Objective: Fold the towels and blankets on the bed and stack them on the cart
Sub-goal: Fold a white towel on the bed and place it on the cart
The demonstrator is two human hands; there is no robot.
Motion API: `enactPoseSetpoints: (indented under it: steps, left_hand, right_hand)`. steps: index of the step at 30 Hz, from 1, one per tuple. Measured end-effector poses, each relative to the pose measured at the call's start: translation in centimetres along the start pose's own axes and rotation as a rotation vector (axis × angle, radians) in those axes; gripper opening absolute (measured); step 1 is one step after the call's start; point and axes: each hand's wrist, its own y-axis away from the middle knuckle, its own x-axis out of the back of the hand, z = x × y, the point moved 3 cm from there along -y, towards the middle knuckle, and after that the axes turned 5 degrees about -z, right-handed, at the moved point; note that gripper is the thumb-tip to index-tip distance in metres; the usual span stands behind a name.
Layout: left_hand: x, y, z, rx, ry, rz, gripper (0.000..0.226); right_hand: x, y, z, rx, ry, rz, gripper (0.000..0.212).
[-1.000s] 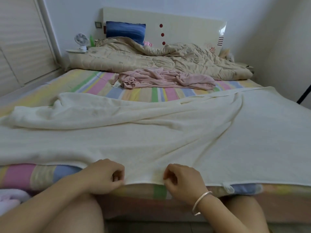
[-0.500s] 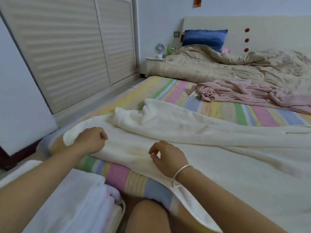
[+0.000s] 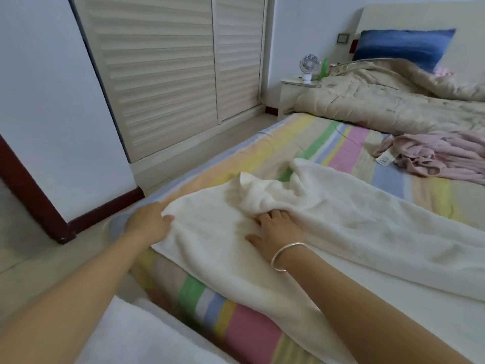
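A large cream blanket (image 3: 341,232) lies spread across the near side of the striped bed (image 3: 343,145), its left end rumpled. My left hand (image 3: 148,223) grips the blanket's near-left corner at the bed's edge. My right hand (image 3: 275,229), with a silver bangle on its wrist, lies flat on the blanket with fingers spread, its fingertips under a bunched fold. A crumpled pink towel (image 3: 433,156) lies farther back on the bed. Folded white cloth (image 3: 136,334) sits at the bottom left below my left arm.
A beige quilt (image 3: 393,101) and a blue pillow (image 3: 399,46) fill the head of the bed. A small fan (image 3: 309,63) stands on a nightstand (image 3: 291,94). Slatted wardrobe doors (image 3: 168,74) line the left wall beyond a strip of floor.
The view has swung left toward the blanket's left end. Both hands left the near hem and travelled left; my left hand now holds the corner and my right hand has flattened on the cloth.
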Motion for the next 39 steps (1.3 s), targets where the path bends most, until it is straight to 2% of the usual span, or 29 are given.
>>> enactPoseSetpoints:
  steps: [3, 7, 9, 14, 17, 20, 22, 24, 27, 30, 31, 35, 37, 39]
  left_hand:
    - [0.7, 0.0, -0.8, 0.026, -0.021, 0.125, 0.036]
    - [1.6, 1.0, -1.9, 0.009, -0.243, 0.35, 0.021]
    - [0.8, 1.2, -3.2, 0.041, -0.269, 0.337, 0.023]
    - [-0.7, 1.1, -4.1, 0.035, -0.286, 0.296, 0.021]
    - [-0.5, 1.6, -2.7, 0.048, -0.408, 0.319, 0.036]
    - [-0.3, 1.7, 0.5, -0.158, -0.386, 0.363, 0.06]
    - [-0.1, 1.8, 4.1, -0.349, -0.273, 0.335, 0.061]
    - [-0.3, 2.2, 8.3, -0.49, -0.132, 0.28, 0.052]
    - [-1.0, 3.1, 15.0, -0.58, 0.014, 0.224, 0.038]
    - [-0.8, 2.6, 20.6, -0.548, -0.011, 0.267, 0.039]
    - [-0.8, 1.7, 22.7, -0.514, -0.033, 0.237, 0.04]
    - [-1.6, -3.3, 29.1, -0.413, -0.101, -0.127, 0.033]
    - [-2.8, -6.0, 31.4, -0.396, -0.083, -0.206, 0.03]
    - [-4.5, -8.0, 32.5, -0.351, -0.077, -0.252, 0.04]
  right_hand:
    - [-0.2, -1.1, -1.1, 0.043, 0.008, 0.058, 0.034]
    - [1.2, -2.0, -3.0, 0.102, -0.079, 0.204, 0.018]
    - [0.9, -2.0, -4.1, 0.13, -0.106, 0.23, 0.016]
    - [-1.5, -2.3, -4.4, 0.112, -0.111, 0.064, 0.022]
    - [-1.2, -1.8, -3.8, 0.138, -0.213, 0.064, 0.023]
    - [0.4, 0.1, -1.8, 0.114, -0.423, 0.054, 0.019]
    - [2.3, 1.6, 0.8, 0.014, -0.511, 0.111, 0.015]
    - [4.1, 2.6, 4.0, -0.091, -0.531, 0.177, 0.013]
    - [6.3, 3.7, 9.7, -0.228, -0.511, 0.258, 0.011]
    - [7.7, 3.1, 15.0, -0.301, -0.393, 0.264, 0.013]
    - [8.1, 2.1, 17.2, -0.319, -0.358, 0.257, 0.015]
    - [8.8, -5.2, 23.2, -0.367, -0.253, 0.154, 0.04]
    - [8.5, -10.0, 24.6, -0.374, -0.312, 0.086, 0.047]
    - [7.2, -13.8, 24.7, -0.397, -0.508, 0.005, 0.051]
